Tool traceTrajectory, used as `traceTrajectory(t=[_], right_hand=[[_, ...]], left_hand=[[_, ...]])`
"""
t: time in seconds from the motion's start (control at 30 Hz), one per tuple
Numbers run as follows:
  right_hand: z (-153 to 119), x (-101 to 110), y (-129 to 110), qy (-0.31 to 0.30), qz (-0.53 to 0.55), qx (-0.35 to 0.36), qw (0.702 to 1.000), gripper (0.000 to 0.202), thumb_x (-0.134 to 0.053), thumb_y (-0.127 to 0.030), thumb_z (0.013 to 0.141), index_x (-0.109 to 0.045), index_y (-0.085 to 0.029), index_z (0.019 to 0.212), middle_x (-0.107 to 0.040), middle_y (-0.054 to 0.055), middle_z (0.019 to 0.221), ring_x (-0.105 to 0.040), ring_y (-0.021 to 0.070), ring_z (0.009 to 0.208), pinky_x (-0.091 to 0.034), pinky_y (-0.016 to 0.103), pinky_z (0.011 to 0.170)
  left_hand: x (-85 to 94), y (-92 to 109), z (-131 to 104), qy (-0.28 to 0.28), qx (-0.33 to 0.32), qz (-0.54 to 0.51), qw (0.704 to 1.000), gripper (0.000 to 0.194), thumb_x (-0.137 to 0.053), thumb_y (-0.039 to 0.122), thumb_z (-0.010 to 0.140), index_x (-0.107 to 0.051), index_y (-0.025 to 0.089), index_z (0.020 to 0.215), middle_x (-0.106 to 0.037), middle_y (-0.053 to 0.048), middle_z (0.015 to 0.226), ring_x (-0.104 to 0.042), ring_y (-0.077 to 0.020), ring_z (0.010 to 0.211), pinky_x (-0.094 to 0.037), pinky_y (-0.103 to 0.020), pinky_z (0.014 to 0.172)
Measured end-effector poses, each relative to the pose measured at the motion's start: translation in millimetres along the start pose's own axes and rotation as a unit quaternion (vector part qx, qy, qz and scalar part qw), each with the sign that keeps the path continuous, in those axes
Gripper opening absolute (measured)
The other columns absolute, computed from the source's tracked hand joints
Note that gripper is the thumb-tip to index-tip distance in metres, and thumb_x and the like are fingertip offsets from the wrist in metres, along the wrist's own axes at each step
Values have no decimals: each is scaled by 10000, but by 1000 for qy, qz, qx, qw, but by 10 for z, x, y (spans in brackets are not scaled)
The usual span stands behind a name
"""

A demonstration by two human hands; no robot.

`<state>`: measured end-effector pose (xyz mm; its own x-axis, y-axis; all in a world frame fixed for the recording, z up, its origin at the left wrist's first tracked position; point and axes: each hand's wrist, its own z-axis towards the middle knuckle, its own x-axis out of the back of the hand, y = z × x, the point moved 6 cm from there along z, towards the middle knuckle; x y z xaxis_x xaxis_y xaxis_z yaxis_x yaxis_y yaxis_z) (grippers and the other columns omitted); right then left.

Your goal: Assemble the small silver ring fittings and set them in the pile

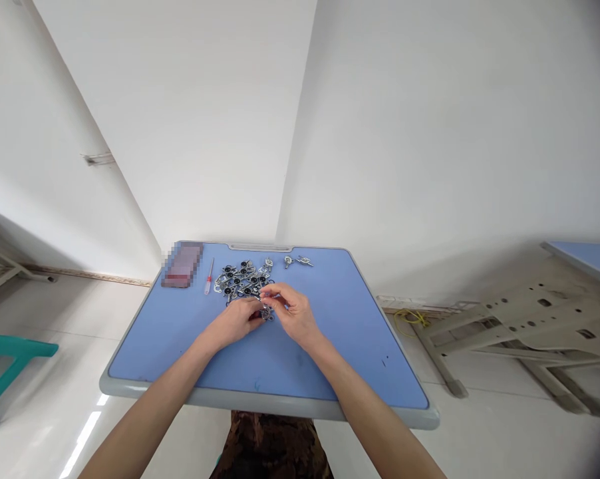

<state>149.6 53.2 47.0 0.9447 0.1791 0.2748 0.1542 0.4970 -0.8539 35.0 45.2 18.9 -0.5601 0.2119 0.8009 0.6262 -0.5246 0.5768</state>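
Note:
Close together over the middle of the blue desk (300, 362), both hands work at one small silvery metal part (267, 313). My left hand (237, 320) has its fingers closed round the part's left side. From the right, my right hand (293, 313) pinches at its top with thumb and forefinger; whether a smaller piece sits in that pinch is too small to tell. Just beyond the fingers lies a pile of metal parts with black round pieces (237, 281). Three similar silvery parts lie apart from the pile, one of them a metal part (304, 261) farthest right.
A screwdriver (209, 276) with a clear and red handle lies left of the pile. Beside it is a blurred, dark reddish flat object (183, 265). White walls stand behind the desk. A green stool (15, 352) is at left, another desk frame (519, 326) at right.

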Motion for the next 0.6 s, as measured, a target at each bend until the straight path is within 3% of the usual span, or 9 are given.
traceTrajectory(t=[0.23,0.37,0.6], right_hand=[[31,-53,-41,-96,76,-24,992,190,-437,-228,880,-604,-224,971,-631,21,831,-595,144,790,-496,290,722],[24,-21,-35,-71,43,-21,996,179,-420,-236,897,-562,-219,1004,-604,29,853,-574,135,788,-491,275,703],[17,-22,-48,-19,-49,47,998,160,-517,-259,848,-645,-199,922,-573,65,924,-573,154,791,-502,292,697]], left_hand=[[-13,-36,3,2,15,3,1000,121,-490,155,785,-444,177,675,-475,13,686,-437,-118,589,-316,-225,546],[-14,-29,7,4,5,10,1000,92,-484,156,797,-482,174,707,-501,4,700,-449,-123,599,-330,-227,561],[-25,-26,11,12,-5,4,1000,82,-471,146,815,-535,166,769,-552,-13,749,-486,-129,634,-352,-223,579]])
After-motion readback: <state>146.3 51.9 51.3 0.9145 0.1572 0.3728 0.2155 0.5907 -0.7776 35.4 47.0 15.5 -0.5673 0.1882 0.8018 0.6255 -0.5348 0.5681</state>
